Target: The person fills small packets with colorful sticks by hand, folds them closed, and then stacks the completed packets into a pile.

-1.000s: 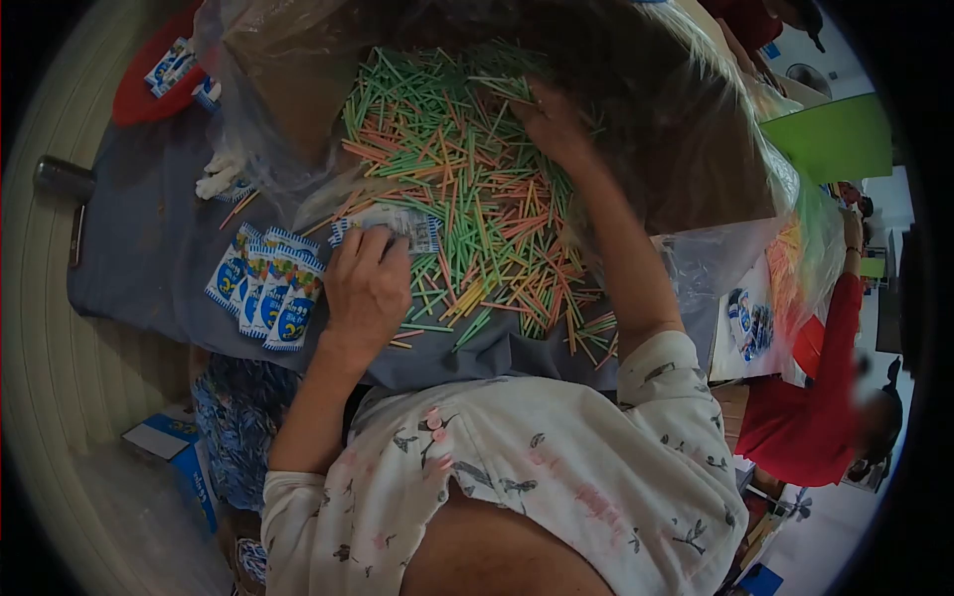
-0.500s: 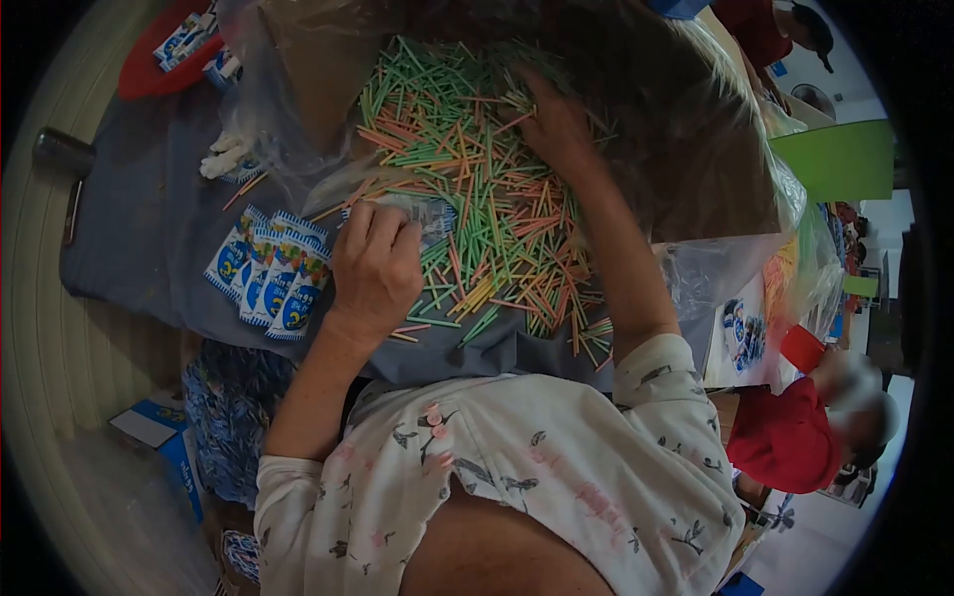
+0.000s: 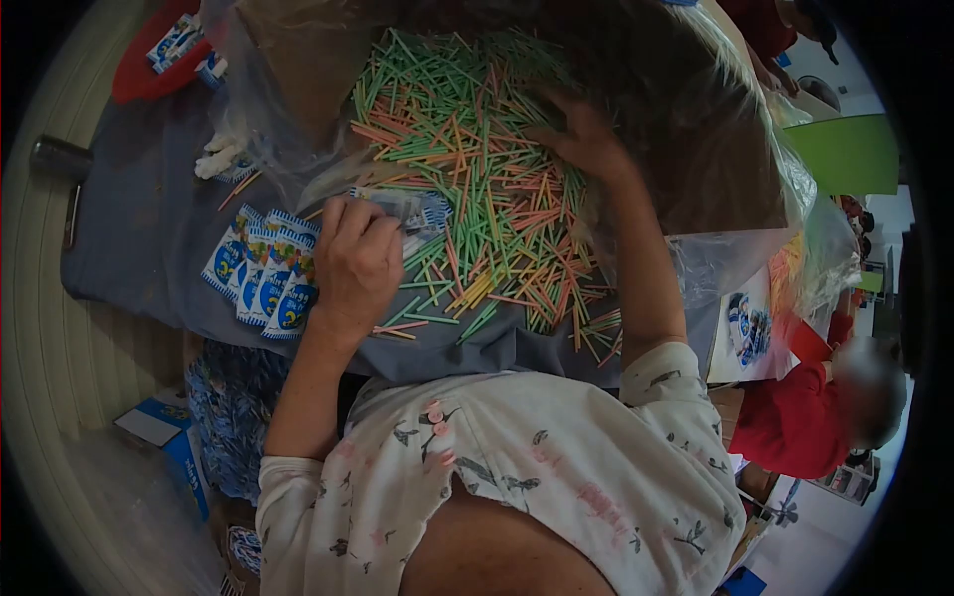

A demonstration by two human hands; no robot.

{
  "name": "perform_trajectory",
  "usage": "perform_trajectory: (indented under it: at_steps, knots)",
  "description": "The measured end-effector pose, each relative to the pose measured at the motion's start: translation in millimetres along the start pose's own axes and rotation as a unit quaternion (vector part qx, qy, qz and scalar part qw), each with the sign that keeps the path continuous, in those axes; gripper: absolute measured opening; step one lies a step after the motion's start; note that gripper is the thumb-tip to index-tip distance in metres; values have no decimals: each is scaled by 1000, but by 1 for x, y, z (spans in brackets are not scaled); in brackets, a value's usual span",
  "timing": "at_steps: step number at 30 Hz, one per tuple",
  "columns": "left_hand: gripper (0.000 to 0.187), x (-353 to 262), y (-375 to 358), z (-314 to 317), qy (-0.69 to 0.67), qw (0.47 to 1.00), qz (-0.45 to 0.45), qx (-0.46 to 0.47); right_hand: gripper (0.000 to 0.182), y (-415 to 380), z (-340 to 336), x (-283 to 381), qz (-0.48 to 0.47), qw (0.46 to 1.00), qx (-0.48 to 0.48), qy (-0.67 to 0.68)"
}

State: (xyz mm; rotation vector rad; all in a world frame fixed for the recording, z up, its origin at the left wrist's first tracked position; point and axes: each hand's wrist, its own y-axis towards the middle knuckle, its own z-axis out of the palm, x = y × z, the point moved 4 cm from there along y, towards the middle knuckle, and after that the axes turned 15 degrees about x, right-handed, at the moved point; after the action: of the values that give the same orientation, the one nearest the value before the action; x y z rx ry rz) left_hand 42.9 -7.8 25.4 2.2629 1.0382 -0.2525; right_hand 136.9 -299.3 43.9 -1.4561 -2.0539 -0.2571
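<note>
Over the heaped pastel sticks (image 3: 485, 181) on the grey-covered surface (image 3: 144, 199), the right hand (image 3: 553, 115) is held with its grip wide. A blue-striped packet (image 3: 412, 207) beside the sticks is touched by the curled left hand (image 3: 358, 260); whether it is pinched cannot be told.

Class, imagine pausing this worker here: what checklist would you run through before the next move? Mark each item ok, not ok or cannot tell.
1. Left hand on the see-through packet: ok.
2. Right hand at the coloured sticks, thumb and fingers parted: ok.
3. Packet's end under the left hand open: cannot tell, hidden.
4. Printed packets grouped together: ok.
5. All sticks within the pile: not ok, some lie loose.
</note>
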Motion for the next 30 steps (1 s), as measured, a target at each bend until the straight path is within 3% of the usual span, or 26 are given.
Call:
perform_trajectory:
  at_steps: [1, 3, 4, 6, 10, 12, 13, 15, 16, 18, 22, 24, 28, 30]
  knots:
    - [7, 0, -1, 1, 18, 1000, 1, 14, 67, 4, 5, -9, 2, 1000, 0, 1]
    - [8, -1, -3, 4, 35, 999, 1, 27, 64, 15, 10, -13, -51, 972, -88, -210]
    - [10, 0, -5, 7, 35, 998, -5, 44, 64, 17, 10, -10, -51, 972, -88, -210]
    - [11, -2, -8, 6, 34, 997, -10, 64, 62, 26, 15, -6, 68, 944, -8, -324]
    - [11, -3, -2, -12, -27, 994, -46, 91, 43, 34, 12, 16, 51, 937, -33, -345]
    - [11, -1, -4, -14, -41, 992, -57, 104, 52, 34, 5, 19, 140, 957, 94, -235]
    - [13, 0, -4, -12, -32, 991, -60, 120, 52, 33, 7, 8, 135, 957, 97, -239]
    - [16, 3, -5, -10, -23, 989, -63, 133, 72, 24, 9, -16, -41, 986, 38, -157]
    - [15, 5, -5, -8, -18, 989, -60, 131, 72, 19, 4, -15, -41, 986, 39, -158]
    - [15, 6, -6, -6, -17, 990, -55, 130, 76, 4, -2, -12, -83, 988, 102, 87]
    - [8, 6, -5, -7, -31, 991, -51, 121, 75, 5, -10, -40, -118, 971, 136, 159]
    - [4, 5, -4, -7, -35, 992, -50, 114, 65, 13, -6, -40, -116, 988, 102, 4]
    - [3, 4, -3, -6, -41, 995, -48, 81, 54, 33, 0, -4, -34, 984, 118, -127]
    - [4, 3, -1, -6, -53, 996, -43, 55, 54, 43, 5, 11, 110, 961, 143, -208]
